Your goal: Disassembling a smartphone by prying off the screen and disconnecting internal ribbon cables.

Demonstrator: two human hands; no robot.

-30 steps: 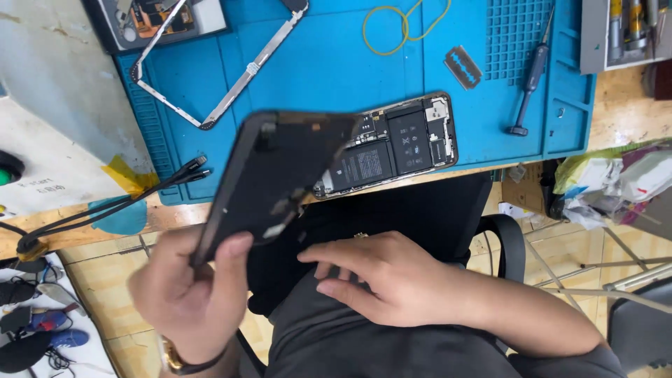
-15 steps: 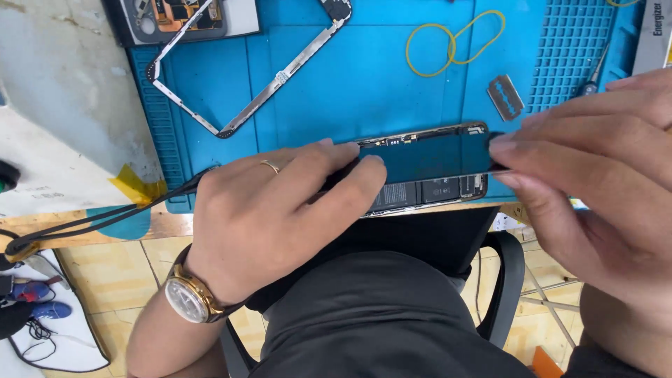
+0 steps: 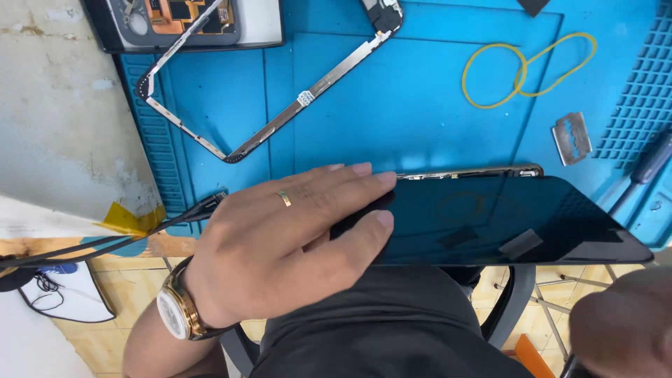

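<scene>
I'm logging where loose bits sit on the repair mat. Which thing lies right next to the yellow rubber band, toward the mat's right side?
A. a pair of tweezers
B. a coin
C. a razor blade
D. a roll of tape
C: a small grey razor blade lies flat on the blue mat, just below and right of the yellow rubber band; no coin, tweezers or tape roll lies there.
</scene>
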